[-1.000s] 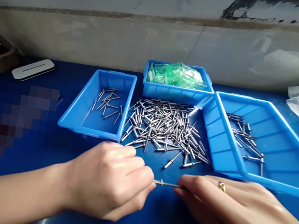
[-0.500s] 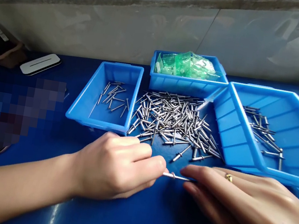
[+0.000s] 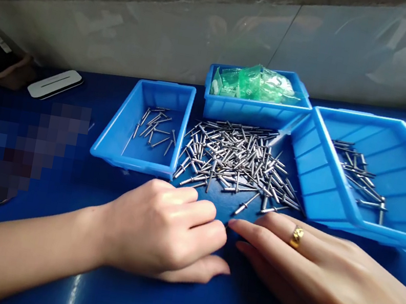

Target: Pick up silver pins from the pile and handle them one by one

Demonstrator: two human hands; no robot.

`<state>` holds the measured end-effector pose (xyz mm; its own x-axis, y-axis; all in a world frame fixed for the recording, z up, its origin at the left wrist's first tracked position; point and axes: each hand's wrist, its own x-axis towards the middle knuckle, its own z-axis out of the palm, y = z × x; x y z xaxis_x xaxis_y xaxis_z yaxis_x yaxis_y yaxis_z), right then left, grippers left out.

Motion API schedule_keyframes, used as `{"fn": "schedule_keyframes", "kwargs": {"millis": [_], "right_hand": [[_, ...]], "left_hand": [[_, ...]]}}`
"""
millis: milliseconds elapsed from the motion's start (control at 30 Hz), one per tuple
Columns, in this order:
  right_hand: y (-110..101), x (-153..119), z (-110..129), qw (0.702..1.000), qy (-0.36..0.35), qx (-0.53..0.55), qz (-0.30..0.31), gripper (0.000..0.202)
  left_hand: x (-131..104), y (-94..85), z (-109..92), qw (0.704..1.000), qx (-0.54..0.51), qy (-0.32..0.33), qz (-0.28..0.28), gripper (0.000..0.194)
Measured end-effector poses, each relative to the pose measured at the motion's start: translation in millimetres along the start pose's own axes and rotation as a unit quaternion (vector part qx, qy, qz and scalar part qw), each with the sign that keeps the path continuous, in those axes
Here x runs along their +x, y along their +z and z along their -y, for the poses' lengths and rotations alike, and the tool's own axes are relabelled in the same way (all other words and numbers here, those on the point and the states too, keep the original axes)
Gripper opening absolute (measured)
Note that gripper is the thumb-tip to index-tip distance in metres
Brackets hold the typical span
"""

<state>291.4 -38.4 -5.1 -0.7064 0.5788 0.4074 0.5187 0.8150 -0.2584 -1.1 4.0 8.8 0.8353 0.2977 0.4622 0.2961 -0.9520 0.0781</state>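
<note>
My left hand [image 3: 170,232] is curled, knuckles up, low over the blue table, its thumb sticking out below the bent fingers. What those fingers hold, if anything, is hidden; only a small dark tip shows beside the index finger. Close to it, my right hand [image 3: 318,275] reaches in from the right with fingers extended and a gold ring [image 3: 296,237] on one of them. Its fingertips almost meet the left fingers, and the thumb lies lower, apart. Just beyond both hands spreads a pile of silver pop rivets [image 3: 239,158], with one loose rivet [image 3: 246,204] at its near edge.
Left of the pile, a blue bin [image 3: 134,164] contains several rivets. A larger blue bin [image 3: 362,225] on the right also has some. Behind, another blue bin [image 3: 256,111] holds green plastic packets [image 3: 251,82]. A white device [image 3: 55,84] lies far left, near the wall.
The rivet that showed between my two hands has gone out of sight. My right hand has moved left and up, its fingertips now nearer the left fingers. The left thumb has come away from the fingers.
</note>
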Motion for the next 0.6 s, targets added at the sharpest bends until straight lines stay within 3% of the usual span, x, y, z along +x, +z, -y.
{"fn": "schedule_keyframes", "kwargs": {"millis": [333,600], "right_hand": [[-4.7,1.5,-7.1,0.999,-0.034,-0.035,0.012,0.047],[-7.8,1.8,-5.0,0.998,-0.021,-0.066,-0.005,0.044]], "left_hand": [[-1.8,5.8,4.1,1.000,-0.001,-0.007,-0.015,0.036],[-0.1,6.9,4.1,0.999,-0.018,-0.022,-0.045,0.047]]}}
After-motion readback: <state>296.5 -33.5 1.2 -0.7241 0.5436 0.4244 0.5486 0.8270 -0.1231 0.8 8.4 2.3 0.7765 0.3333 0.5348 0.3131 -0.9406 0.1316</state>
